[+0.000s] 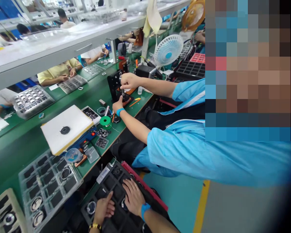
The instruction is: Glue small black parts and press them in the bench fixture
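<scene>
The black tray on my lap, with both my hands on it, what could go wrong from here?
1. The black tray sits off the green bench, apparently on the lap, under only the left hand and right hand; it could tip and spill its round parts.
2. The co-worker's elbow is close above; a bump might jolt it.
3. The clear tray overhangs the bench edge and could get knocked.

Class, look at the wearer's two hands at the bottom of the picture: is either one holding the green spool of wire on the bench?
No: the left hand and right hand both rest on the black compartmented tray, while the green spool of wire sits apart on the bench.
</scene>
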`<state>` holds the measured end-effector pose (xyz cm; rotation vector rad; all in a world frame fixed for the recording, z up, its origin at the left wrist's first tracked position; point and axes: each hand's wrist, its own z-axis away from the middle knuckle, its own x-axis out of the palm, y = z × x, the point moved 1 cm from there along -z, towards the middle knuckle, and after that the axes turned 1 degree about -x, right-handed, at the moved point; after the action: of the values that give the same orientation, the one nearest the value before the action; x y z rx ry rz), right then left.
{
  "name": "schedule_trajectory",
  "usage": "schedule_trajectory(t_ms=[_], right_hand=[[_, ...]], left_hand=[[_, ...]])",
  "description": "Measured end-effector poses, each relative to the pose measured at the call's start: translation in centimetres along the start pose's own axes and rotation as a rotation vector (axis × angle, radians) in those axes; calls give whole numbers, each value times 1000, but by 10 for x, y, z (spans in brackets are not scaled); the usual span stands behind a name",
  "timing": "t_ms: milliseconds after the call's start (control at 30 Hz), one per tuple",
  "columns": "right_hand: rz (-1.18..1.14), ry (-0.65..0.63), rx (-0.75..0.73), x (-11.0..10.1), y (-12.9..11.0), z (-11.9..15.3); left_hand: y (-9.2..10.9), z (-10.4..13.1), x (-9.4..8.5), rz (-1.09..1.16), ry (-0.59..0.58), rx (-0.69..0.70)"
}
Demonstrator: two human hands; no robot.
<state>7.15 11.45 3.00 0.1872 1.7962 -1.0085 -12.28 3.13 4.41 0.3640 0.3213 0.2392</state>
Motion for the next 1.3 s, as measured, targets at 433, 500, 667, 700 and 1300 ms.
schedule_trajectory(t_ms=[433, 500, 667, 700, 1300], right_hand=[[157, 137, -115, -6, -7, 1], [150, 110, -102, -3, -6, 3], [121, 54, -54, 11, 1, 7], [115, 47, -46, 15, 3, 8], [56, -12, 2, 25, 16, 12]], left_hand=[[-10, 1, 3, 110, -45, 175], [-12, -1, 3, 119, -63, 196], [-19, -11, 2, 144, -79, 240], [-20, -12, 3, 150, -78, 247], [-15, -12, 11, 202, -63, 260]])
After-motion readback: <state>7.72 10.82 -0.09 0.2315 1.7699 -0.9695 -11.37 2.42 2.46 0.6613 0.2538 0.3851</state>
